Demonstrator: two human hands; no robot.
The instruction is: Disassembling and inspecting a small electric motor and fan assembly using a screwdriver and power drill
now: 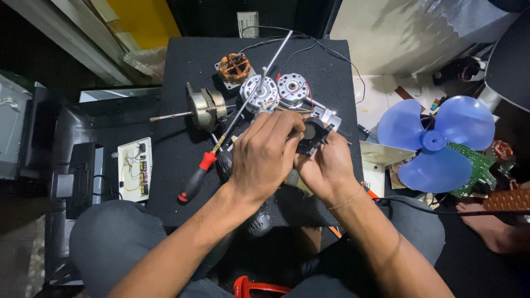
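Both of my hands meet over a black mat (pixel 182 83). My left hand (pixel 264 157) curls over a small black motor part (pixel 310 136), fingers gripping its top. My right hand (pixel 326 168) cups the same part from below and the right. Just beyond them lie two round silver motor housings (pixel 291 88) with thin red wires, and a long steel shaft (pixel 273 58) runs diagonally. A red-and-black screwdriver (pixel 197 177) lies left of my left hand. A brass-coloured motor with a shaft (pixel 203 108) sits farther left.
A copper-wound stator (pixel 234 67) rests at the mat's far side. A blue fan blade (pixel 436 140) lies to the right over a green circuit board (pixel 475 165). A small white board with components (pixel 134 168) lies on the left. A bare foot (pixel 497 229) shows at right.
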